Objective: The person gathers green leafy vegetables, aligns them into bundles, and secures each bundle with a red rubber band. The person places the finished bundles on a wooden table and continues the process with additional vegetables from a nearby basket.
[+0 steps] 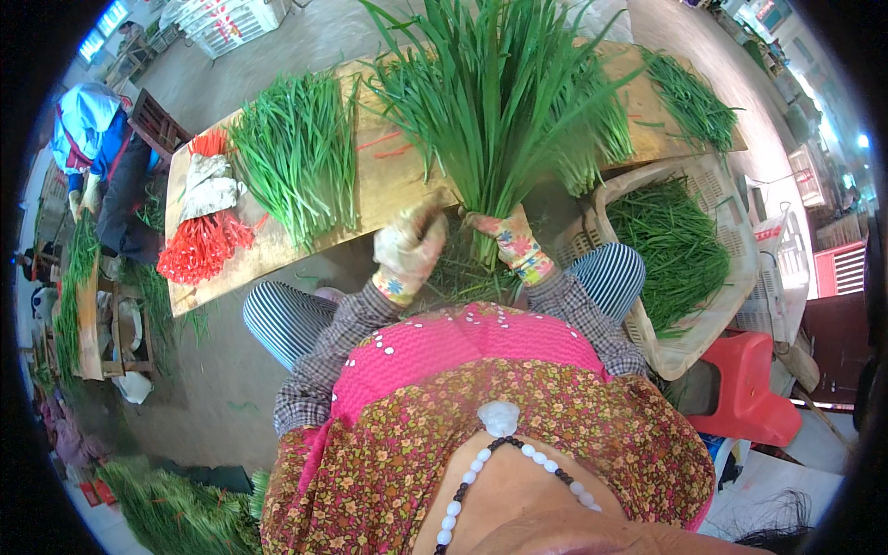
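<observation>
My right hand, in a floral-patterned work glove, grips a large bunch of long green leafy stalks, likely Chinese chives, near its lower end. The leaves stand up and fan out over the wooden board. My left hand, in a soiled glove, is just left of the bunch with its fingers curled; whether it holds anything is unclear. A loose pile of stalks lies on the board, left of the bunch. At its left end lies a bundle of red ties wrapped in pale cloth. More stalks lie behind the bunch.
A plastic crate holding loose green leaves stands at my right, beside a red plastic stool. Stalks lie at the board's far right end. Another person is at the left with a second board. Tied greens lie at lower left.
</observation>
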`<act>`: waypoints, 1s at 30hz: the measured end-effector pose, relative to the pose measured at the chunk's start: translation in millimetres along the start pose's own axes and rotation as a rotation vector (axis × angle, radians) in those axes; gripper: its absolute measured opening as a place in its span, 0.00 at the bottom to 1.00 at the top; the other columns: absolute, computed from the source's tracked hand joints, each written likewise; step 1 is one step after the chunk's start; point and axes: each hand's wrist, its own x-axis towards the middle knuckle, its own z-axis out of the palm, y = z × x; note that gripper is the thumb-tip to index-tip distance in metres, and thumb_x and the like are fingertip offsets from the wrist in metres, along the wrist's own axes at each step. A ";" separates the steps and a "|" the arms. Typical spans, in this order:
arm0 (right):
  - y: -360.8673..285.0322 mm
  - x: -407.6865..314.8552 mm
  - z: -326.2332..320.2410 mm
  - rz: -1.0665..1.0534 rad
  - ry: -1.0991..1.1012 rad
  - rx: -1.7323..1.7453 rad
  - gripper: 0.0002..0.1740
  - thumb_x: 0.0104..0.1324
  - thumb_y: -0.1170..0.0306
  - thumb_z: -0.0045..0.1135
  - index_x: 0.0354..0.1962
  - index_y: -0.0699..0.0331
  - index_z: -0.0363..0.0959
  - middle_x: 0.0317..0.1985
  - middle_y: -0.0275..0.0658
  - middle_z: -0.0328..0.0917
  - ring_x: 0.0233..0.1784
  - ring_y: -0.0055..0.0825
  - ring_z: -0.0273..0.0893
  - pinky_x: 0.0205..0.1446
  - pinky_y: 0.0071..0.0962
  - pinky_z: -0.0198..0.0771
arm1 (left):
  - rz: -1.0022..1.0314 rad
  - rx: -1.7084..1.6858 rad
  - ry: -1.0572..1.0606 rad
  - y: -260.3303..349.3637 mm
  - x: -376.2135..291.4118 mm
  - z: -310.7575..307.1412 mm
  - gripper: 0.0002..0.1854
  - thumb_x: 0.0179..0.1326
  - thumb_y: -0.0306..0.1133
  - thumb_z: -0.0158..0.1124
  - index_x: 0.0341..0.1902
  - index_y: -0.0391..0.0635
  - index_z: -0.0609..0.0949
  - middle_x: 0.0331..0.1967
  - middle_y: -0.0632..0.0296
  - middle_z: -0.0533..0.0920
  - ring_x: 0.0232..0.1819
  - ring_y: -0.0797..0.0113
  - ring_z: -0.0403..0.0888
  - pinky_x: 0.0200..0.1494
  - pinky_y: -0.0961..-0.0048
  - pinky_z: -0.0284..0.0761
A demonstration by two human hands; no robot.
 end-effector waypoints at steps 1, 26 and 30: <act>1.4 0.3 -1.2 0.018 -0.002 -0.024 0.19 0.54 0.75 0.64 0.44 0.69 0.72 0.36 0.41 0.79 0.39 0.28 0.78 0.45 0.27 0.73 | 0.096 0.004 0.075 2.7 11.6 -8.5 0.13 0.51 0.20 0.60 0.42 0.41 0.81 0.30 0.57 0.82 0.29 0.68 0.81 0.32 0.74 0.74; 6.3 6.6 1.5 0.037 -0.021 -0.277 0.20 0.50 0.76 0.65 0.42 0.67 0.72 0.37 0.35 0.79 0.38 0.26 0.76 0.42 0.25 0.72 | 0.032 0.346 -0.203 21.3 182.9 -15.0 0.15 0.57 0.44 0.56 0.43 0.51 0.82 0.36 0.57 0.83 0.40 0.60 0.81 0.43 0.70 0.74; 15.6 8.4 0.6 -0.036 -0.029 -0.322 0.21 0.51 0.79 0.63 0.45 0.67 0.71 0.39 0.37 0.77 0.38 0.24 0.76 0.41 0.26 0.73 | -0.021 0.105 -0.071 12.2 183.5 -17.3 0.10 0.56 0.31 0.61 0.41 0.42 0.83 0.32 0.59 0.82 0.37 0.72 0.77 0.43 0.80 0.70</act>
